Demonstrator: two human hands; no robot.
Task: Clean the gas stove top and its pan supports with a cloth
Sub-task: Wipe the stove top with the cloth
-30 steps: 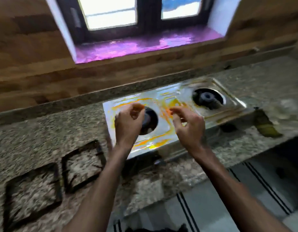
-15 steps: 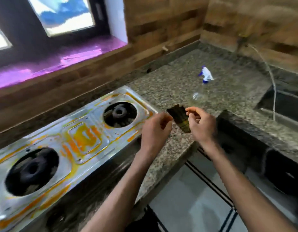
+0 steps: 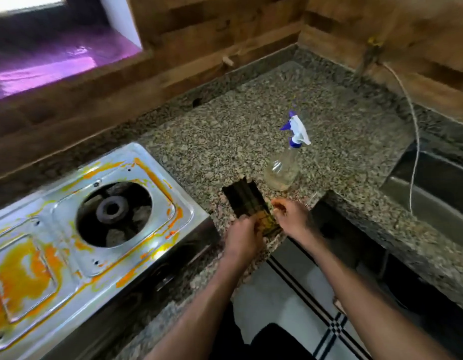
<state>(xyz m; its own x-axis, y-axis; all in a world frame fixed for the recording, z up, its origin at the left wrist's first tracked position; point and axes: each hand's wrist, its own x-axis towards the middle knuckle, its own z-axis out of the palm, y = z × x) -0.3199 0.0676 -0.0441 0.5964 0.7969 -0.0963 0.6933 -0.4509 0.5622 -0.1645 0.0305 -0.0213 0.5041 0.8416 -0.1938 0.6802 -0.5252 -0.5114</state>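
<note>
cloth: dark green cloth (image 3: 247,201) w/ yellowish near end, lying on the granite counter (image 3: 225,141) at its front edge, between stove and spray bottle; far end flat on the stone, near end at the hands, right at the counter lip.
L hand: left hand (image 3: 243,237) on the cloth's near-left corner, fingers curled over it; back of hand faces cam so can't tell how tight the grip is.
R hand: right hand (image 3: 290,216) at the cloth's near-right edge, thumb + forefinger pinching it, other fingers loosely bent.
stove: gas stove top (image 3: 69,229), steel, smeared w/ orange-yellow residue along ridges and centre panel; left of the cloth, right edge near it but apart.
burner: right burner (image 3: 112,209) bare in its round opening, no pan support on it.
bottle: clear spray bottle (image 3: 282,170) w/ white-blue trigger head, upright, just behind-right of the cloth, close to R hand.
open room: wide bare granite behind cloth and bottle, back to the wood-look wall (image 3: 225,35); narrow strip between stove and cloth.
edges: counter cuts inward just right of the hands, dropping to floor tiles (image 3: 290,294) w/ dark stripes.
sink: steel sink (image 3: 433,196) far right, well apart; thin white hose (image 3: 415,141) hangs into it.
window: sill (image 3: 56,63) upper left, purple sheen.
</note>
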